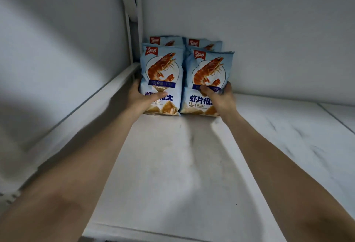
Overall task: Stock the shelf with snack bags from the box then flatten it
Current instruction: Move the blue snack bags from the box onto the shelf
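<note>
Four light-blue shrimp-print snack bags [162,72] stand upright, two behind two, back-left on the white shelf [184,174].

Arms outstretched, left hand [143,100] gripping left bag [163,65], right hand [221,100] gripping right bag [210,65]

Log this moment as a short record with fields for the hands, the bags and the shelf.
left hand: grips the front left bag, thumb across its front
right hand: grips the front right bag, thumb across its front
pose: both bags upright, side by side on the shelf
behind: back left bag and back right bag, mostly hidden
</note>
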Available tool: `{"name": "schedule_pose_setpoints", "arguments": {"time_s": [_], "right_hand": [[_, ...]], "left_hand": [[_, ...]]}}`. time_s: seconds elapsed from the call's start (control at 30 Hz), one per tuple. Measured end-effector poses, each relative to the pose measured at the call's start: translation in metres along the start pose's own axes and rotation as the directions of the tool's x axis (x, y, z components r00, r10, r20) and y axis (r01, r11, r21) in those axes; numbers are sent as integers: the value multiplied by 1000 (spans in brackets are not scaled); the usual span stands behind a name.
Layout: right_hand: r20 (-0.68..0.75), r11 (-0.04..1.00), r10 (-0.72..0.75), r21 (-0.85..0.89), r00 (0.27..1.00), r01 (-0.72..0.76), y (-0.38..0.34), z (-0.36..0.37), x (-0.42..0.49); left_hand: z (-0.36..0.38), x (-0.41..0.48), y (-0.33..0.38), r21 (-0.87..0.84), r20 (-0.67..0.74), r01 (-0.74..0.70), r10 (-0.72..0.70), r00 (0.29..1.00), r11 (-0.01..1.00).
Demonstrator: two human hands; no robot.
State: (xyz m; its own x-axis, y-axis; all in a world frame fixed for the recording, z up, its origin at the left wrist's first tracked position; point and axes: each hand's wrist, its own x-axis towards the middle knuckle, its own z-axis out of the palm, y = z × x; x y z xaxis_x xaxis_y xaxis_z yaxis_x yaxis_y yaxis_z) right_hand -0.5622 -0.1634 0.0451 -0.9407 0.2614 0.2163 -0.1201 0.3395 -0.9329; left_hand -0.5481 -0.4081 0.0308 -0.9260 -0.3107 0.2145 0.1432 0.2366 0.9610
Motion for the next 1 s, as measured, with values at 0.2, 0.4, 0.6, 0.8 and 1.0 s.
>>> {"name": "schedule_pose_setpoints", "arguments": {"time_s": [0.2,0.4,0.6,0.8,1.0], "right_hand": [[28,1000,16,12,999,-16,11,6,29],[22,999,32,-26,999,-32,9,11,35],[-80,840,-315,-487,946,239,8,11,2],[195,679,-359,-616,913,399,26,18,-7],[185,639,-342,-673,921,372,26,23,3]], "left_hand": [[9,36,-12,4,0,-36,36,999,999],[25,41,-13,10,-70,-85,85,994,996],[18,23,-14,314,-16,-322,345,939,893],[26,19,-23,386,43,-336,347,937,859],[36,29,-25,427,10,-317,346,938,847]]}}
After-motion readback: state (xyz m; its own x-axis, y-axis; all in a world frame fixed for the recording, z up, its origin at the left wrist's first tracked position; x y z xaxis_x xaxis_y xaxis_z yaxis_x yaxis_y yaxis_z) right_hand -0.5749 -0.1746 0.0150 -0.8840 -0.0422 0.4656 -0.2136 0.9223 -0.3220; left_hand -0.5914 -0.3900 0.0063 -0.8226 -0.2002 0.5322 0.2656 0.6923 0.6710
